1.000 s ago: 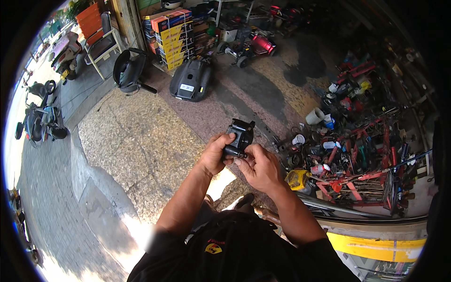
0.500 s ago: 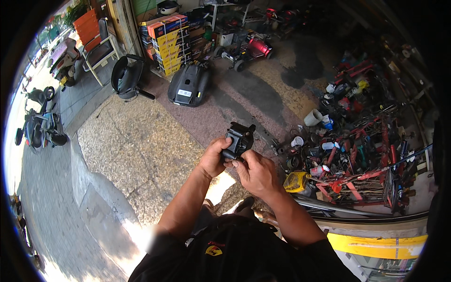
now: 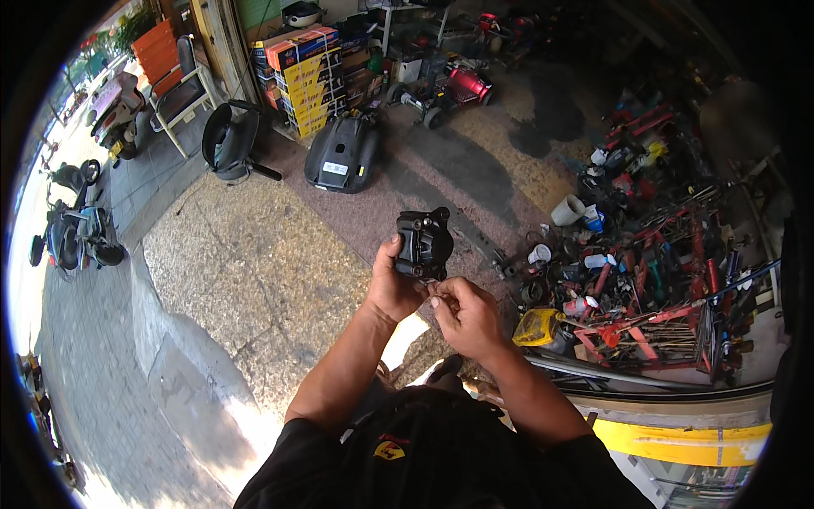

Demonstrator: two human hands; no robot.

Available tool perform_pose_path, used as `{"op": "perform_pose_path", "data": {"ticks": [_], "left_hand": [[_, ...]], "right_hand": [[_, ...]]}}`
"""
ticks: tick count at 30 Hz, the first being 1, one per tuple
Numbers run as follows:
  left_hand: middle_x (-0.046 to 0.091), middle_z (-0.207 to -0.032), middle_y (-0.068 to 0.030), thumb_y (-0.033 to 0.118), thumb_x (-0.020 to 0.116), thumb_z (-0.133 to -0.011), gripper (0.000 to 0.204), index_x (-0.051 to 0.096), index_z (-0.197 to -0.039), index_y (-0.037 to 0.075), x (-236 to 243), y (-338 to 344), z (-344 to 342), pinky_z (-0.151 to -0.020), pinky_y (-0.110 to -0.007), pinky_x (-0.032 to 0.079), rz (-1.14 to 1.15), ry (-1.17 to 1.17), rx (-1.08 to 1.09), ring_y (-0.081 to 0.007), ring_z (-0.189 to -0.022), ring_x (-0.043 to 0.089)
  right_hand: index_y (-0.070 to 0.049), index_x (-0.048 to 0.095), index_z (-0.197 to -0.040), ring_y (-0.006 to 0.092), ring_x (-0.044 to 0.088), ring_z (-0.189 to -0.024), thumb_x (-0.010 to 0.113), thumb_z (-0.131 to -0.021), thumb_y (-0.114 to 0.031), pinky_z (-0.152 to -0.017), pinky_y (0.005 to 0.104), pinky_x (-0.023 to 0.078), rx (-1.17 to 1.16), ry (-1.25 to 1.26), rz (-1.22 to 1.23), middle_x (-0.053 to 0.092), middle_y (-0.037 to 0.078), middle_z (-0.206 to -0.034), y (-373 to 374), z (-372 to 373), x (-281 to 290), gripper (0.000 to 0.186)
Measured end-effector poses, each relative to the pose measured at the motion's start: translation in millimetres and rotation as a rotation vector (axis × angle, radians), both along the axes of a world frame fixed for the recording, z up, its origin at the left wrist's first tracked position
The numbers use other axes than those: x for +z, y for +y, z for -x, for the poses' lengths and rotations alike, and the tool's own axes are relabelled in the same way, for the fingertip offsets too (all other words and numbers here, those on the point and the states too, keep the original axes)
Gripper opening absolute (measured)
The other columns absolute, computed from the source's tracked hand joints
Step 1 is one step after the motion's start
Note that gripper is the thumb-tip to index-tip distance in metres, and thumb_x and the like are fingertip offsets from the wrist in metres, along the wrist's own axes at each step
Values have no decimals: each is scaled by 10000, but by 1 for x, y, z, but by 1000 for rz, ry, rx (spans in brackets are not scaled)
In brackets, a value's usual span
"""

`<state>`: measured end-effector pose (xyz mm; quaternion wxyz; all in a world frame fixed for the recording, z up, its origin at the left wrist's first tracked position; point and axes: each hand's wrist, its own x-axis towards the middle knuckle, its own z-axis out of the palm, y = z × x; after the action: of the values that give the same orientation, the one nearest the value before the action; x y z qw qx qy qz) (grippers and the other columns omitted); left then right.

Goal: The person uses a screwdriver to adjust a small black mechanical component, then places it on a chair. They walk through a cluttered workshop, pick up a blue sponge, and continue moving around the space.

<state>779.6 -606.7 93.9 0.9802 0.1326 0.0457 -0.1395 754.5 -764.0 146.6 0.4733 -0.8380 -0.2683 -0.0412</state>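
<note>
A black mechanical part with bolt bosses and a rounded housing (image 3: 425,243) is held upright in front of me in my left hand (image 3: 388,280), whose thumb lies along its left side and whose other fingers are mostly hidden behind it. Just under the part, the thumb and forefinger of my right hand (image 3: 465,316) are pinched together at its lower edge, on something small and thin that I cannot make out clearly.
A black plastic shell (image 3: 341,153), an open black bin-like piece (image 3: 227,140) and stacked yellow boxes (image 3: 307,89) are ahead. Scooters (image 3: 76,229) and a chair (image 3: 180,102) stand leftward. Parts, cups and red metal frames (image 3: 644,331) crowd the right. A red wheeled machine (image 3: 466,85) stands farther back.
The black part has turned in my left hand to show another face and sits slightly further left. My right fingers have come down to just beneath its lower edge.
</note>
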Motion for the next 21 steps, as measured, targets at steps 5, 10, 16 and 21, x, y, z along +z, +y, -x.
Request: {"op": "perform_pose_path", "data": {"ticks": [5,10,16,21], "left_hand": [[664,-1077,-122,612,501,-833,660,611,-1200,75,-3,-2,-6,-885,-438,497,107,-31,55,-294,-986,622],[654,-1107,-167,653,455,-840,730,581,-1245,58,5,-9,-5,-934,-479,482,105,-68,81,-350,-1035,610],[640,-1174,-165,608,523,-824,705,577,-1254,50,6,-10,-6,-997,-469,457,94,-155,76,-351,-1088,598],[638,-1109,-81,639,579,-758,686,599,-1212,125,18,-4,-1,-879,-453,469,28,-66,5,-247,-1000,579]], "right_hand": [[4,636,-934,185,662,-710,711,-802,-23,-640,304,526,-90,-135,-34,658,95,-811,12,-12,-14,154],[-26,652,-925,281,668,-741,766,-743,-111,-652,372,530,-173,16,53,654,122,-860,17,-19,-18,231],[-16,641,-877,247,646,-683,754,-737,-107,-618,356,518,-156,-74,-2,660,114,-816,25,-32,-23,202],[5,582,-942,100,553,-594,698,-792,-43,-568,268,471,-224,139,-87,613,55,-728,-9,-34,-18,195]]}}
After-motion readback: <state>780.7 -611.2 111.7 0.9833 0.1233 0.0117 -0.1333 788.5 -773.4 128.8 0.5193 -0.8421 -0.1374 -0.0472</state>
